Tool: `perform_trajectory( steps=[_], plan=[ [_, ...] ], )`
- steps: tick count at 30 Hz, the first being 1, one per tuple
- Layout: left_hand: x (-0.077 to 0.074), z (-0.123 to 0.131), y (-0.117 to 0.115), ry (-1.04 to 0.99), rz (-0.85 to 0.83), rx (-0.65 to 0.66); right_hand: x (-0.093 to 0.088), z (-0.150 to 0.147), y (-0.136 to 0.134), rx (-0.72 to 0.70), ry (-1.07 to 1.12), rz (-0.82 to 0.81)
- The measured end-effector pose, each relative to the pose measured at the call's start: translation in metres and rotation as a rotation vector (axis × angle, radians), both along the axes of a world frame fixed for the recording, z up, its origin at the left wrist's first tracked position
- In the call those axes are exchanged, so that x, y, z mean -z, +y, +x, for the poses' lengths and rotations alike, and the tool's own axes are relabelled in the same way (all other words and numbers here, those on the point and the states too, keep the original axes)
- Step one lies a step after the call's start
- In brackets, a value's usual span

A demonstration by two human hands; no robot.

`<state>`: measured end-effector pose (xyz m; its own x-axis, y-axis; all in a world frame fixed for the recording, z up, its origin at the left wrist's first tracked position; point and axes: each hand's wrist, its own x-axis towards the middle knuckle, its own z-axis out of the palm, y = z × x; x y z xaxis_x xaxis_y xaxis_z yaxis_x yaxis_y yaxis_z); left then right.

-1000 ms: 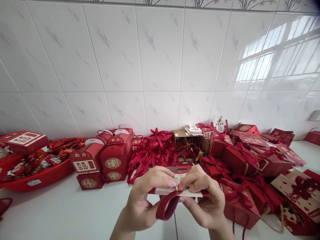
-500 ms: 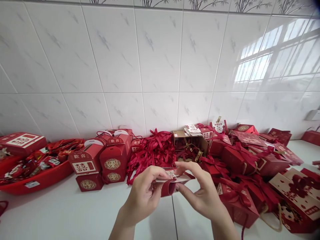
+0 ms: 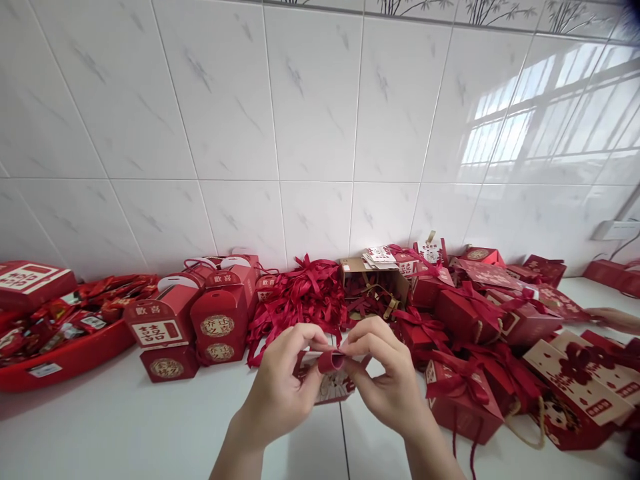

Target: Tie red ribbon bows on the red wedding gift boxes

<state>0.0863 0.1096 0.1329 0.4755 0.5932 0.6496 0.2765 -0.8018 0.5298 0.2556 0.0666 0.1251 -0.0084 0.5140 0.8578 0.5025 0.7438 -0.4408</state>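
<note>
At the middle front, my left hand [image 3: 289, 383] is closed in a pinch around a dark red ribbon [image 3: 330, 362], which curls into a loop by the thumb. My right hand [image 3: 383, 373] pinches at the other side of that loop, with thumb and fingertips pressed together. Just below the ribbon, between the hands, shows a small red and white printed box [image 3: 336, 388]; fingers cover most of it, so its full shape is hidden. Behind the hands lies a heap of loose red ribbons [image 3: 306, 293].
An open carton [image 3: 356, 269] with ribbon pieces stands behind. Lidded red boxes [image 3: 219, 325] and a red basin [image 3: 70, 357] of wrapped sweets are on the left. Ribboned gift boxes [image 3: 467, 400] crowd the right. Another person's hand [image 3: 615, 319] reaches in at the right edge.
My fingers have drawn closer together at the ribbon loop, and the printed side of the box now shows beneath. The view has turned slightly right; the other person's hand reaches further in.
</note>
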Motion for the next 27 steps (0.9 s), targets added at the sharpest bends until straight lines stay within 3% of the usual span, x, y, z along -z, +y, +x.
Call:
perform_trajectory(
  steps=[6,13,17,21,24,27],
  plan=[
    [-0.004,0.000,-0.007,0.001,-0.100,0.027,-0.003,0.000,-0.009,0.000,0.043,-0.079],
    [-0.013,-0.006,-0.014,-0.017,-0.121,0.111,-0.006,-0.009,-0.020,0.105,0.015,-0.012],
    [-0.015,-0.006,-0.018,-0.059,-0.082,0.116,-0.023,0.001,-0.035,0.053,-0.116,-0.211],
    [-0.010,0.001,-0.023,-0.125,-0.091,0.107,-0.047,0.022,-0.054,0.127,-0.376,-0.447],
    [-0.007,0.009,-0.031,-0.076,-0.095,0.167,-0.060,0.038,-0.068,0.107,-0.463,-0.525],
    [-0.006,0.014,-0.041,-0.060,-0.072,0.227,-0.065,0.057,-0.084,0.131,-0.399,-0.546]
  ],
)
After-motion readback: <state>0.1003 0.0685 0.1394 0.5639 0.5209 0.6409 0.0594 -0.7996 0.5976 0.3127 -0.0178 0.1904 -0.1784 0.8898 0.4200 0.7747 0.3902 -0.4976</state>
